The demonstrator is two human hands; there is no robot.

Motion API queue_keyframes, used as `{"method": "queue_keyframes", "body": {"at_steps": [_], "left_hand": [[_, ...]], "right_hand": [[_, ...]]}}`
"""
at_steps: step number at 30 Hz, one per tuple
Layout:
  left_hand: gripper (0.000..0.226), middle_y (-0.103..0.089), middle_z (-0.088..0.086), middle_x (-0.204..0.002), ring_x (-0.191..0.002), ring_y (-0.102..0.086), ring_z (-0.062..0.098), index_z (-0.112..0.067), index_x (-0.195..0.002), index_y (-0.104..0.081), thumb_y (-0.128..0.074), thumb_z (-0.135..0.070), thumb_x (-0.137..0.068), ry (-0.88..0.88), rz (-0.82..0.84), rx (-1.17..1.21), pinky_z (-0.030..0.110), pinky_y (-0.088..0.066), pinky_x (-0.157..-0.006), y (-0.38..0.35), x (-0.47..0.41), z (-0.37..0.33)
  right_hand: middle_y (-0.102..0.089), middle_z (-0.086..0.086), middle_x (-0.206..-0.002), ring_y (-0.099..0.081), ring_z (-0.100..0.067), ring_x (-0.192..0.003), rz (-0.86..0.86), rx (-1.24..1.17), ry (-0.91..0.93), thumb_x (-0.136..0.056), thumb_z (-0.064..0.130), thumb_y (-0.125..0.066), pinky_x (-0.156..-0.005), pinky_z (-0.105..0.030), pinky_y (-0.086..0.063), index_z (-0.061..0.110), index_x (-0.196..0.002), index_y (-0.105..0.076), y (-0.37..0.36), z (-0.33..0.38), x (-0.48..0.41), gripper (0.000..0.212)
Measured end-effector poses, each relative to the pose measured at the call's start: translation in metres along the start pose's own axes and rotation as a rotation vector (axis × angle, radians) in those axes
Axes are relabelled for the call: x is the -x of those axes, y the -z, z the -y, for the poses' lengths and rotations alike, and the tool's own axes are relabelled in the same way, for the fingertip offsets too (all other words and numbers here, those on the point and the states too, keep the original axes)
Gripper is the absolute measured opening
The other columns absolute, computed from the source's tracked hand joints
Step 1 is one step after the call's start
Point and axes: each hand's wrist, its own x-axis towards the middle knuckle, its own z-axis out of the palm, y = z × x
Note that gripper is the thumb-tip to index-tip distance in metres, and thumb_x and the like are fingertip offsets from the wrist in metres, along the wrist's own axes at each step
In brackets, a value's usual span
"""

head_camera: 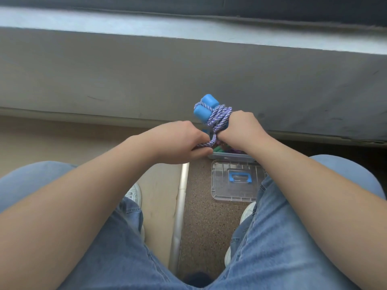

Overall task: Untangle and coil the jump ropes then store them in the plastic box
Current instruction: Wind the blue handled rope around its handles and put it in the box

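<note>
Nearest the camera were the person's legs in blue jeans (109,258), knees spread wide, with both bare forearms reaching out over them. Beyond stood a long grey ledge (146,70) running across the whole view, its face scuffed in places, with a paler sill above it. The floor was split by a metal strip (180,206): pale boards to the left of it, speckled brown covering (201,227) to the right. On the speckled part, between the feet, lay a clear lid (234,191) with a blue handle, flat and just beside the right leg. Just past the lid sat the plastic box (230,156), mostly hidden beneath the hands; only its near rim showed, along with bits of green and purple inside it that were too covered to make out. White shoes (134,194) peeked from under the jeans on both sides. The rope (219,118), purple and white, was held in the air above the box, wound in several turns around two blue handles (206,107) that lay side by side. The right hand (240,126) was clamped around the wound bundle, fingers curled out of sight behind it. The left hand (182,141) sat close beside the right, pinching the loose tail of the rope, which ran taut from the bundle into its fingers.
</note>
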Motion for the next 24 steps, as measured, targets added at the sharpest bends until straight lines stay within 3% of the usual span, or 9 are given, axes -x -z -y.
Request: {"method": "queue_keyframes", "body": {"at_steps": [3,6,10,14,19,22,24], "left_hand": [[0.044,-0.035,-0.005,-0.054,-0.056,-0.038,0.025,-0.022,-0.068,-0.042,-0.042,-0.057,-0.095,-0.052,-0.169,-0.158,0.029,-0.03,-0.052,0.011,0.001,0.01],[0.056,-0.05,-0.003,-0.059,-0.059,-0.046,0.025,-0.021,-0.064,-0.048,-0.032,-0.068,-0.088,-0.012,-0.232,-0.178,0.027,-0.032,-0.05,0.015,0.0,0.026],[0.065,-0.052,0.0,-0.061,-0.062,-0.048,0.026,-0.017,-0.059,-0.048,-0.024,-0.072,-0.084,0.096,-0.265,-0.17,0.026,-0.03,-0.05,0.008,-0.006,0.035],[0.062,-0.052,-0.001,-0.06,-0.063,-0.046,0.022,-0.02,-0.055,-0.043,-0.029,-0.071,-0.086,0.195,-0.176,-0.083,0.029,-0.036,-0.052,0.001,-0.009,0.04],[0.067,-0.032,0.0,-0.043,-0.046,-0.03,0.018,-0.013,-0.05,-0.034,-0.047,-0.062,-0.094,0.343,-0.066,0.24,0.035,-0.033,-0.052,-0.001,-0.006,0.046],[0.064,-0.032,0.002,-0.049,-0.052,-0.027,0.019,-0.015,-0.051,-0.03,-0.047,-0.052,-0.099,0.448,-0.059,0.396,0.036,-0.027,-0.055,0.002,-0.005,0.048],[0.062,-0.035,0.001,-0.05,-0.053,-0.029,0.017,-0.018,-0.051,-0.03,-0.046,-0.05,-0.101,0.522,-0.114,0.495,0.035,-0.028,-0.057,0.003,-0.006,0.048]], "right_hand": [[-0.051,-0.002,-0.072,-0.062,-0.036,-0.083,0.133,0.169,0.163,-0.087,0.034,-0.062,-0.065,-0.031,-0.039,0.014,-0.078,-0.049,-0.007,0.01,0.011,0.026],[-0.048,-0.002,-0.065,-0.055,-0.029,-0.069,0.299,0.239,0.39,-0.088,0.031,-0.06,-0.057,-0.03,-0.038,0.014,-0.069,-0.045,-0.009,0.024,0.025,0.029],[-0.044,0.001,-0.057,-0.042,-0.017,-0.052,0.335,0.227,0.608,-0.086,0.029,-0.064,-0.046,-0.024,-0.026,0.015,-0.064,-0.045,-0.004,0.032,0.035,0.032],[-0.047,0.002,-0.057,-0.043,-0.015,-0.051,0.355,0.159,0.669,-0.083,0.029,-0.067,-0.049,-0.027,-0.03,0.014,-0.068,-0.047,-0.003,0.029,0.035,0.029],[-0.053,0.002,-0.063,-0.047,-0.012,-0.055,0.398,-0.015,0.694,-0.081,0.025,-0.071,-0.051,-0.02,-0.035,0.014,-0.078,-0.052,0.001,0.031,0.045,0.022],[-0.06,0.001,-0.067,-0.056,-0.017,-0.063,0.313,-0.149,0.608,-0.077,0.023,-0.072,-0.059,-0.03,-0.043,0.014,-0.078,-0.056,0.01,0.025,0.044,0.019],[-0.057,0.0,-0.063,-0.051,-0.017,-0.059,0.222,-0.198,0.54,-0.076,0.023,-0.072,-0.058,-0.031,-0.042,0.014,-0.074,-0.054,0.014,0.02,0.041,0.02]]}}
